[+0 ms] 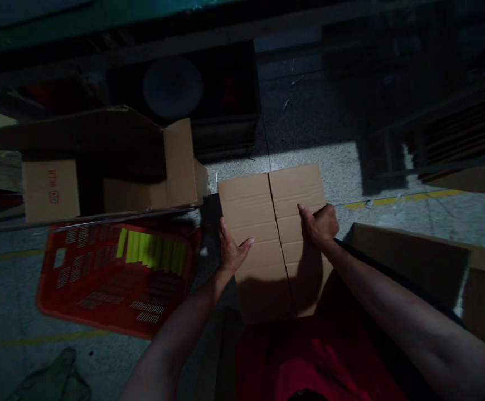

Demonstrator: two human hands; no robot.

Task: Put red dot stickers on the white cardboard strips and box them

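A brown cardboard piece [253,223] with a dark seam down its middle and several crease lines lies in front of my body. At its left edge is my left hand [232,248], thumb resting on the top face and fingers along the side. My right hand [321,223] grips the right edge, its thumb over the face and the other fingers curled at the border. The lower part of the cardboard is in shadow, and its near end meets my red clothing [309,356].
A red crate [96,323] holding yellow-green items [150,250] is at the left. Above it stands an open carton [179,167] with a smaller box [50,189] inside. Another open carton [410,256] is at the right. A dark bin [226,125] sits at the top.
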